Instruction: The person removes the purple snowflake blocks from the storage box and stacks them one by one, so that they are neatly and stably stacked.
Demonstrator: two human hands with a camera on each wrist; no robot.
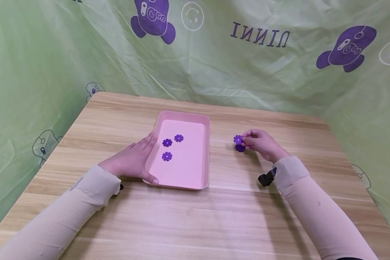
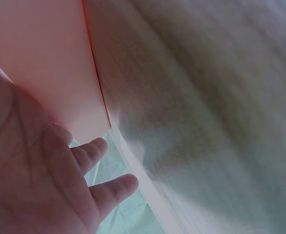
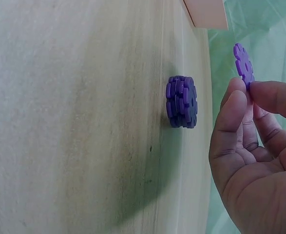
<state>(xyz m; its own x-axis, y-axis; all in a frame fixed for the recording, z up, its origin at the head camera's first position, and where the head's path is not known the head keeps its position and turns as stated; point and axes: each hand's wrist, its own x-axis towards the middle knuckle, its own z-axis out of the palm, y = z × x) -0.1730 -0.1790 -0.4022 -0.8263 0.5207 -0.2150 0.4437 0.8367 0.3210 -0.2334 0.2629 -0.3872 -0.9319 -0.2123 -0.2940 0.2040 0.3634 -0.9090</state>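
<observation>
Tray (image 1: 188, 173): three purple discs (image 1: 164, 156) inside, apparently done. Right hand (image 1: 261, 143) pinches one more disc (image 1: 235, 139) above table (image 1: 188, 216), right of tray. Apparently remaining: held disc, purple stack (image 3: 181, 102) on table, count unclear. Left hand (image 1: 133, 159) spread, touching tray's left side.

Plastic, wood grain, thin sheeting and cloth

The tray (image 1: 188, 169) looks like smooth, mostly matt plastic. The notched discs (image 1: 167, 156) inside it, the held disc (image 1: 237, 139) and the stack (image 3: 181, 102) look like hard, smooth plastic. The tabletop (image 1: 182, 224) shows wood grain under a smooth finish that reflects light in pale patches. The backdrop (image 1: 214, 68) looks like creased, faintly glossy plastic; the sleeves (image 1: 321, 213) are matt cloth.
</observation>
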